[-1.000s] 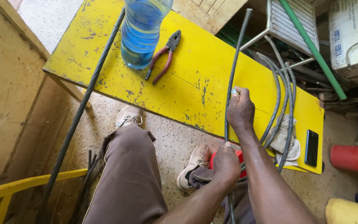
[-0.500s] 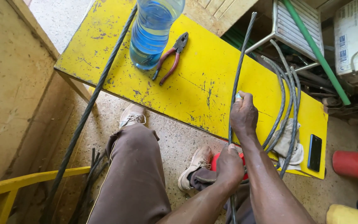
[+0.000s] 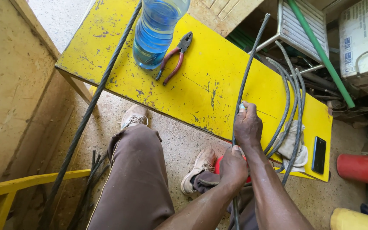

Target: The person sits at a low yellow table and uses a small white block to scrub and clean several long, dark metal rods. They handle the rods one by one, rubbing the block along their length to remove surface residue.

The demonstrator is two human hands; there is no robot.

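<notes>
Head view: both hands grip 1 grey cable [image 3: 247, 81] that runs up from between the knees, over the near edge of the yellow tabletop [image 3: 218, 72], to a free end at the far side. Right hand [image 3: 248, 127] is closed around it at the tabletop edge, thumb up; left hand [image 3: 232, 165] is closed around it just below, touching the right. More grey cable loops [image 3: 292, 98] curve just right of the hands over a white cloth [image 3: 294, 147]. A dark phone [image 3: 319, 154] lies beside the cloth. A blue bottle [image 3: 156, 32] stands at the far left of the tabletop with red-handled pliers [image 3: 174, 59] just beside it. A thick dark cable [image 3: 92, 108] slants across the left corner down to the floor.
</notes>
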